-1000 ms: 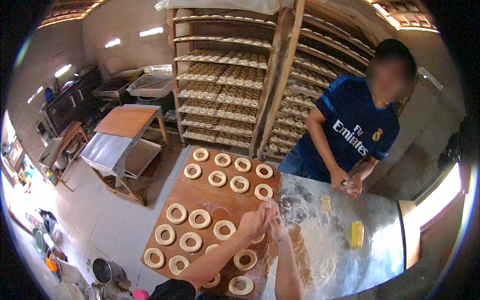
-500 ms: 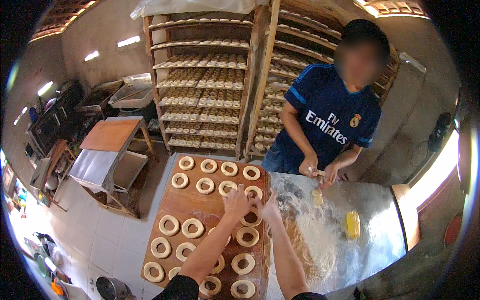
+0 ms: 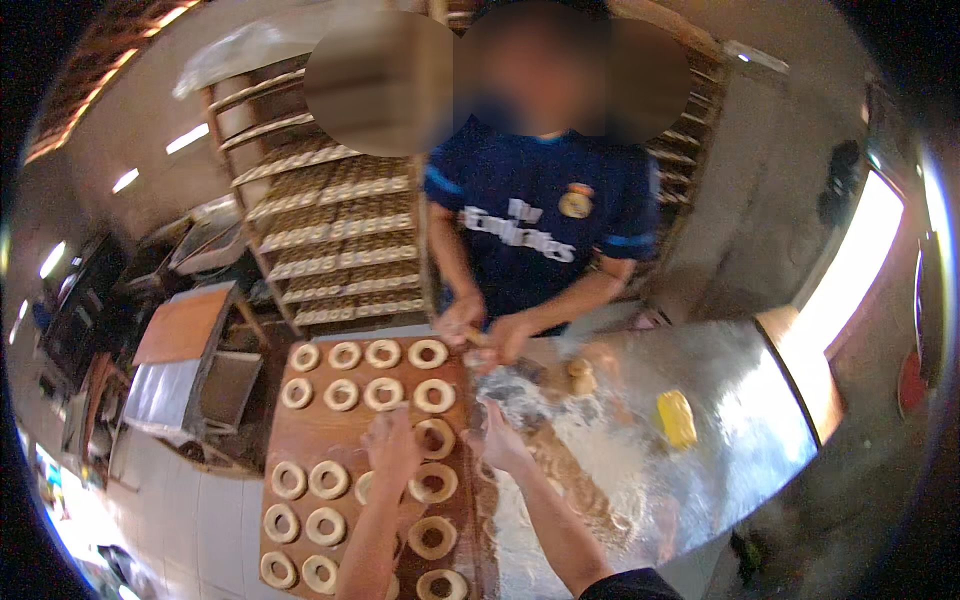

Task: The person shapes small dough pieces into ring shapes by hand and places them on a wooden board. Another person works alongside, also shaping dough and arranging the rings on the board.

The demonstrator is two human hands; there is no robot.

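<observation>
Many dough rings [image 3: 434,408] lie in rows on the brown board [image 3: 320,432], left of the floured tabletop [image 3: 745,385]; the left hand [image 3: 394,443] is over the board, fingers loosely parted, blur hiding any touch, nothing seen held; the right hand [image 3: 503,445], by the board's right edge, has fingers spread, visibly holding nothing; a yellow block [image 3: 676,419] lies right; a co-worker [image 3: 535,220] stands far.

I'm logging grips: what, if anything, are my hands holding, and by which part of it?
Nothing, as far as the blur shows: the left hand and right hand are apart, with a ring on the board between them.
</observation>
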